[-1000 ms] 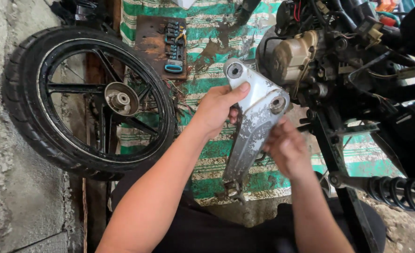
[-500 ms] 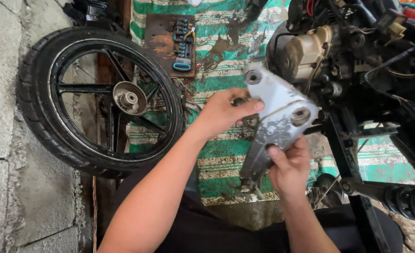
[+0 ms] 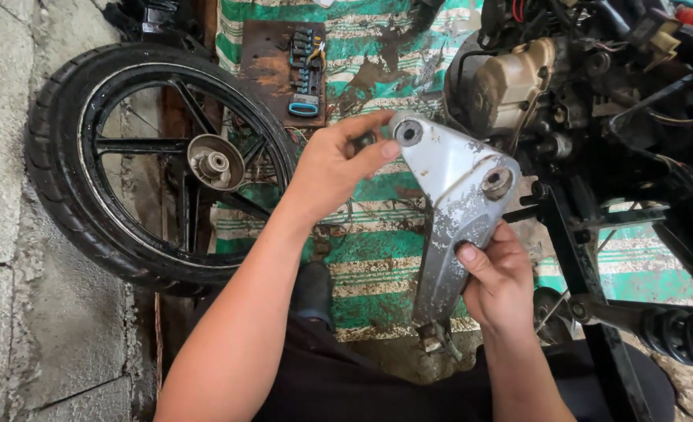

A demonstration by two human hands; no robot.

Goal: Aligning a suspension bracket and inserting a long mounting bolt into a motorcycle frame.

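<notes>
A worn silver metal bracket [image 3: 456,203] with two round bushing holes is held upright in front of me. My right hand [image 3: 503,281] grips its lower stem, thumb on the face. My left hand [image 3: 334,164] pinches the bracket's top left corner beside the upper hole, with a small dark part between the fingers. The stripped motorcycle frame and engine [image 3: 581,117] stands just to the right of the bracket.
A black motorcycle wheel [image 3: 155,156] lies flat on the left, partly on a green striped mat [image 3: 377,258]. A rusty tray with small tools [image 3: 284,62] sits at the top. A coil spring shock [image 3: 686,336] shows at lower right. Concrete floor lies at the left.
The bracket has shifted right and tilted toward the motorcycle frame. My right hand slid lower on its stem, and my left hand moved from its face to its top corner.
</notes>
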